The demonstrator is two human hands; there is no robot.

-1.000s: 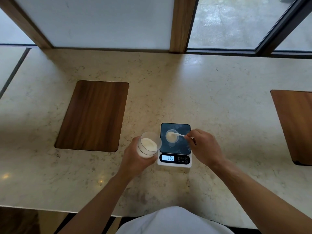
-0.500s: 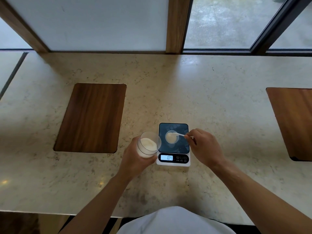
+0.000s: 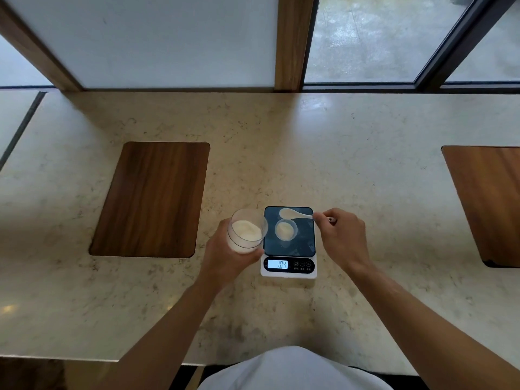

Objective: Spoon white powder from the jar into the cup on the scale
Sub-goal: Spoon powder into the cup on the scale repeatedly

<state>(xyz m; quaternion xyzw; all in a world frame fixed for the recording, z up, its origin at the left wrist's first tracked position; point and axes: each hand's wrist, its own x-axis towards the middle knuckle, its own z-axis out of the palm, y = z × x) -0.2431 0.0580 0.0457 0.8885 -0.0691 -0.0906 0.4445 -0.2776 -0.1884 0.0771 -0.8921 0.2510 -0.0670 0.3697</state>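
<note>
The spoon (image 3: 294, 213) lies level, bowl pointing left toward the jar (image 3: 245, 231) — pinched at its handle by the right hand (image 3: 342, 237). The left hand (image 3: 225, 256), wrapped round the jar, holds it just beside the cup (image 3: 285, 229) — a short reach

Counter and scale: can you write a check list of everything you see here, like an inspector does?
Surface: pale stone counter with two inset wooden panels.
Job's things: scale with lit display; small cup on its platform holds white powder; clear jar, partly filled; white spoon beyond the cup, above the platform.
Clutter: nothing seen.
Grippers: left hand grips the jar, tilted toward the scale; right hand pinches the spoon handle.
Cables: nothing seen.
Surroundings: wood-framed windows behind the counter.
</note>
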